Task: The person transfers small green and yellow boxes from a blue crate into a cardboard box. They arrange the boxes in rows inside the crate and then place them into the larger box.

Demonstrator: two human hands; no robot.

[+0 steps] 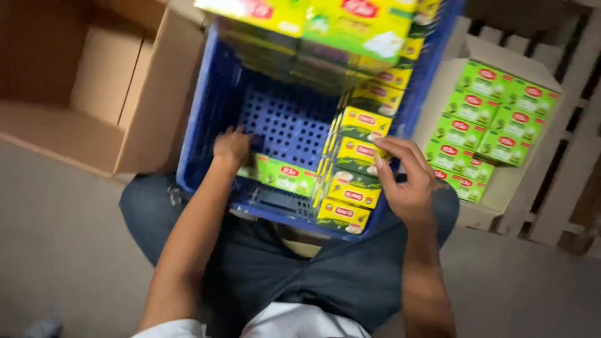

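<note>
Left fingers [241,133] curled down inside the blue crate [200,125], tips pressed onto the top edge of a green-and-yellow box [282,176] lying flat on the crate floor near the front wall; closed-ish grip, but motion blur means I can't tell if they actually clamp it or just rest on it. Left hand [231,147] sits just left of that box, forearm coming in over the crate's near rim. Right fingers [400,150] spread apart, laid across the outer face of the row of yellow boxes [354,169] standing on edge along the crate's right side; thumb [383,175] pushes on the row from the front, so contact yes, enclosed grip no. Right hand [410,184] hangs over the crate's right front corner. Row runs front to back, boxes touching each other, and meets a taller stack of the same boxes [338,25] filling the crate's far end. Middle of the crate floor shows bare blue lattice. Crate sits on the floor against the person's knees, dark trousers [300,275] below it. Left of crate: open cardboard carton [94,87], flaps up. Right of crate: white carton [501,188] packed with green boxes [494,112] in tight rows, resting by a wooden pallet [576,175].
</note>
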